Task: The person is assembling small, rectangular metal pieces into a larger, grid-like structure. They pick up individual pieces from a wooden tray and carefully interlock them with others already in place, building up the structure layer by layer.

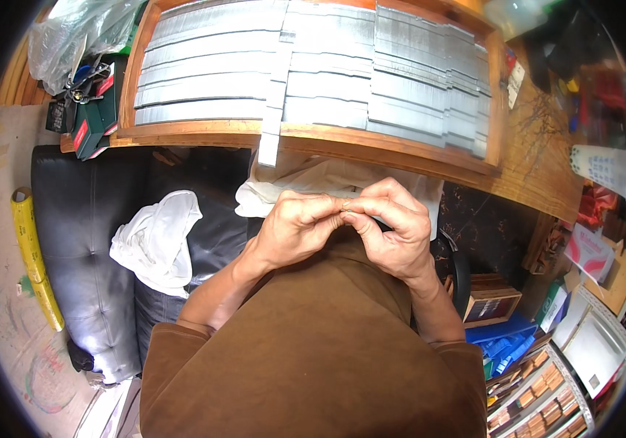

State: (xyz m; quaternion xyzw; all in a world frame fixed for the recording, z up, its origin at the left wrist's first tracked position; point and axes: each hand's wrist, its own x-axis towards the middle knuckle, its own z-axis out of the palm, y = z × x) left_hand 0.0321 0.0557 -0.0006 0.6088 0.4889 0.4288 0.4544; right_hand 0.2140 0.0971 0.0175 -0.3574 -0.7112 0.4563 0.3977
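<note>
My left hand [291, 225] and my right hand [395, 228] meet in front of my chest, fingertips touching. Both are closed in a pinch. Whatever lies between the fingertips is too small and too covered to name. Beyond them, a shallow wooden tray [401, 152] rests on the table, filled with rows of flat silvery metal pieces [331, 69]. One long pale strip [272, 109] lies across these rows and sticks out over the tray's near edge. Off-white cloth [306, 177] hangs or lies below the table edge, just past my hands.
A black padded seat [83, 255] stands at left with a white cloth [159, 244] on it. Further left lies a yellow tube [34, 255]. Green boxes [94, 124] and keys sit beside the tray. At right are a plastic cup [600, 166], small wooden boxes [490, 301] and a rack [547, 390].
</note>
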